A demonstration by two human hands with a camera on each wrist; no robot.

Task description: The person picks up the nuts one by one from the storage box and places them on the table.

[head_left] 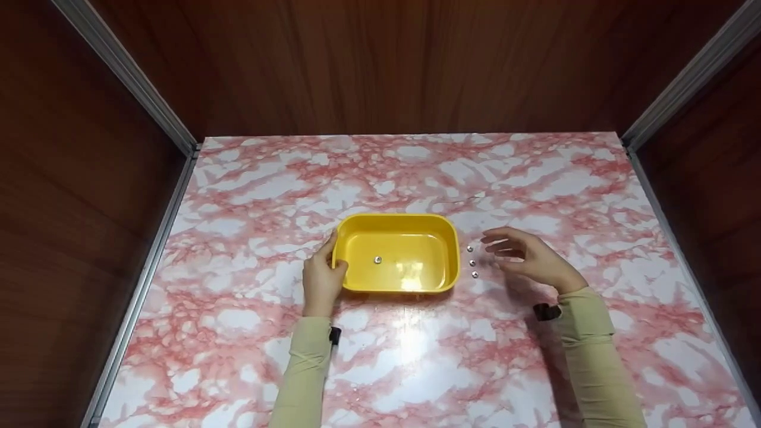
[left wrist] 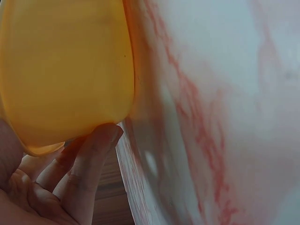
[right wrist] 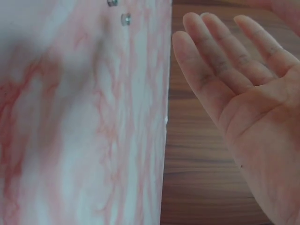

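A yellow plastic tub (head_left: 395,223) stands on the marbled table, with one small shiny metal piece (head_left: 377,260) lying on its floor. My left hand (head_left: 322,282) grips the tub's left end, thumb over the rim and fingers along the outside wall. In the left wrist view, the fingertips (left wrist: 112,133) touch the tub's outer wall (left wrist: 70,70). Beyond the tub's right side, three small metal pieces lie in a short column, the middle piece (head_left: 472,263) among them. Just right of these hovers my right hand (head_left: 532,258), its fingers extended and holding nothing; the right wrist view shows the bare palm (right wrist: 258,117).
The pink-and-white table (head_left: 250,356) is bounded by a dark wooden back wall (head_left: 404,65) and wooden side panels with metal edge strips (head_left: 134,77). Table surface stretches around the tub on every side.
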